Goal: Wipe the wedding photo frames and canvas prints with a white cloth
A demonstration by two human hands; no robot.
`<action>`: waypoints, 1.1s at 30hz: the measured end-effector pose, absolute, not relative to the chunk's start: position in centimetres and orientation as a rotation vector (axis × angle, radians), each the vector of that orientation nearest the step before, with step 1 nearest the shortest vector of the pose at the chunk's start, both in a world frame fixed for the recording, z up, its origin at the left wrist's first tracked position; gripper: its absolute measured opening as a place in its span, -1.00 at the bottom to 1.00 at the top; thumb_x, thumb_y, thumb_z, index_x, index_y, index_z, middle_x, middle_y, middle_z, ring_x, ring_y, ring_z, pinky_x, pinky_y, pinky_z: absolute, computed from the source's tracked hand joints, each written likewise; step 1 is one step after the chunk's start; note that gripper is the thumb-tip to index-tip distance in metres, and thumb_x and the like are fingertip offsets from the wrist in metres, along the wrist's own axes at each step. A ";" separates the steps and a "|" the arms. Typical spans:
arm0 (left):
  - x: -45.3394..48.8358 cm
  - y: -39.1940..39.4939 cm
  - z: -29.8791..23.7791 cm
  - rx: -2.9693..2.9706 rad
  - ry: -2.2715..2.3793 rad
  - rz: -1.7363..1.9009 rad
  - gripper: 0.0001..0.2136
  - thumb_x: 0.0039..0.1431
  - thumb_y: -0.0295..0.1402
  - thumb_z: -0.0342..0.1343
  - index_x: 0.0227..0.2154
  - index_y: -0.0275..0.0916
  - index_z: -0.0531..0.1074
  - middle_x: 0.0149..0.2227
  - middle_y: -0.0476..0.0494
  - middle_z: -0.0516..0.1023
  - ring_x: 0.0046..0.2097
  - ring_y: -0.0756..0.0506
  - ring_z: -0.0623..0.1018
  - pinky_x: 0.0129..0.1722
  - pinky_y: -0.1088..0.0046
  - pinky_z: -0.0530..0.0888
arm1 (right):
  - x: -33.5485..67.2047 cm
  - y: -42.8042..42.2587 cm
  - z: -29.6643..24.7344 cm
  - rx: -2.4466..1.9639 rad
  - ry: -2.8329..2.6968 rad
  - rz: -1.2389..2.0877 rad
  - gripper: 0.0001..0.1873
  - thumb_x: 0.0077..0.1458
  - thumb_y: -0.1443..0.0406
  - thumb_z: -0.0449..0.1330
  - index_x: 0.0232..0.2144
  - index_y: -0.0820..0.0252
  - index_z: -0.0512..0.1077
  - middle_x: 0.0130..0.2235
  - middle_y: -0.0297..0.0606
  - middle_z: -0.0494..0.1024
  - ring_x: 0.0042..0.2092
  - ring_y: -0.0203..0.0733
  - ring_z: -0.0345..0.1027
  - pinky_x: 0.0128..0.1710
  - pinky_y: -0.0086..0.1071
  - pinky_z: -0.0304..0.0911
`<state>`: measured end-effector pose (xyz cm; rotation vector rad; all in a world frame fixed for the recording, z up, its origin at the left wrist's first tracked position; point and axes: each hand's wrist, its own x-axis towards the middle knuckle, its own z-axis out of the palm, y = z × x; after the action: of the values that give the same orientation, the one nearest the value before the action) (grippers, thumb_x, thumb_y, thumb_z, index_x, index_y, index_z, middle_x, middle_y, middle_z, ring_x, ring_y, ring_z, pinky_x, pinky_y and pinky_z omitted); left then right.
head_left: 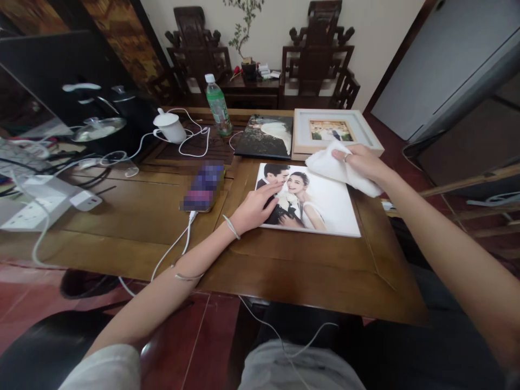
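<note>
Photo lies flat on the counter, toward its 3 o'clock end. Left hand rests on the photo's 9 o'clock edge, gripping nothing. Right hand: grip closed on cloth at 1 o'clock. Any trapped grit could scratch the surface; light hold-down could allow sliding. Cloth hides the photo's far corner; its underside is unseen. Phone screen is pixelated.
</note>
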<state>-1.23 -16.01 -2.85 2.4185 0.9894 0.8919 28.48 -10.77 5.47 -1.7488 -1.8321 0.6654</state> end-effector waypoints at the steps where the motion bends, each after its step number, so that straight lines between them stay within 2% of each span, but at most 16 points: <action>1: -1.2 -16.0 -2.9 2.415 0.987 0.892 -0.64 0.36 -0.35 -0.06 0.16 -0.26 0.39 0.24 -0.28 0.40 0.28 -0.20 0.38 0.29 0.03 0.31 | 28.3 -11.4 5.3 -1.750 -1.853 0.616 -0.63 0.21 0.06 0.07 -0.44 0.23 0.40 -0.29 -0.14 0.53 -0.33 -0.20 0.28 -0.29 -0.24 0.12; 4: -1.2 -16.0 -2.9 2.412 0.985 0.895 -0.64 0.36 -0.36 -0.06 0.16 -0.26 0.39 0.24 -0.28 0.40 0.28 -0.20 0.38 0.29 0.03 0.31 | 27.6 -14.5 4.6 -1.695 -1.980 0.453 -0.60 0.22 0.07 0.06 -0.58 0.14 0.29 -0.44 -0.22 0.46 -0.37 -0.16 0.25 -0.31 -0.23 0.10; 6: -1.2 -16.0 -3.0 2.418 0.992 0.899 -0.64 0.35 -0.37 -0.06 0.16 -0.26 0.39 0.24 -0.28 0.40 0.28 -0.19 0.39 0.29 0.03 0.31 | 27.0 -17.7 4.2 -1.637 -2.061 0.427 -0.57 0.24 0.06 0.03 -0.61 0.10 0.25 -0.51 -0.27 0.41 -0.40 -0.12 0.25 -0.33 -0.23 0.10; 11: -1.1 -16.0 -3.1 2.448 1.033 0.906 -0.64 0.35 -0.38 -0.05 0.14 -0.28 0.39 0.22 -0.30 0.43 0.26 -0.19 0.40 0.27 0.05 0.34 | 25.7 -25.7 4.6 -1.511 -2.189 0.539 -0.59 0.27 0.09 0.00 -0.60 0.06 0.22 -0.53 -0.30 0.42 -0.45 -0.10 0.27 -0.36 -0.21 0.13; 15: -1.1 -16.0 -3.1 2.463 1.042 0.917 -0.64 0.34 -0.38 -0.03 0.14 -0.32 0.38 0.22 -0.32 0.42 0.27 -0.19 0.40 0.28 0.06 0.34 | 25.3 -28.0 5.6 -1.420 -2.305 0.675 -0.62 0.28 0.14 -0.01 -0.57 0.07 0.26 -0.53 -0.34 0.42 -0.46 -0.15 0.27 -0.36 -0.23 0.15; 23: -1.1 -16.0 -3.1 2.465 1.036 0.901 -0.64 0.35 -0.38 -0.04 0.15 -0.29 0.39 0.22 -0.29 0.42 0.26 -0.19 0.40 0.29 0.06 0.33 | 24.7 -19.2 5.8 -1.625 -2.222 0.535 -0.58 0.22 0.08 0.03 -0.61 0.11 0.27 -0.53 -0.29 0.43 -0.43 -0.15 0.28 -0.36 -0.29 0.09; 28: -1.2 -16.0 -3.0 2.458 1.012 0.905 -0.64 0.35 -0.38 -0.04 0.14 -0.36 0.40 0.22 -0.34 0.42 0.27 -0.20 0.40 0.29 0.07 0.32 | 24.0 -12.0 5.1 -1.682 -2.085 0.441 -0.67 0.18 0.11 0.07 -0.49 0.18 0.42 -0.35 -0.15 0.56 -0.28 -0.03 0.38 -0.25 -0.24 0.19; 33: -1.2 -15.9 -3.1 2.469 0.996 0.902 -0.65 0.36 -0.39 -0.05 0.14 -0.32 0.40 0.23 -0.30 0.41 0.28 -0.19 0.39 0.30 0.07 0.31 | 23.8 -9.0 5.0 -1.732 -2.020 0.424 -0.68 0.17 0.11 0.08 -0.41 0.21 0.46 -0.18 -0.04 0.59 -0.14 0.09 0.39 -0.08 -0.13 0.24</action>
<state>-1.23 -15.89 -3.11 2.4688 0.9960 0.9019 23.85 -9.00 5.00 -1.7318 -2.0202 0.4239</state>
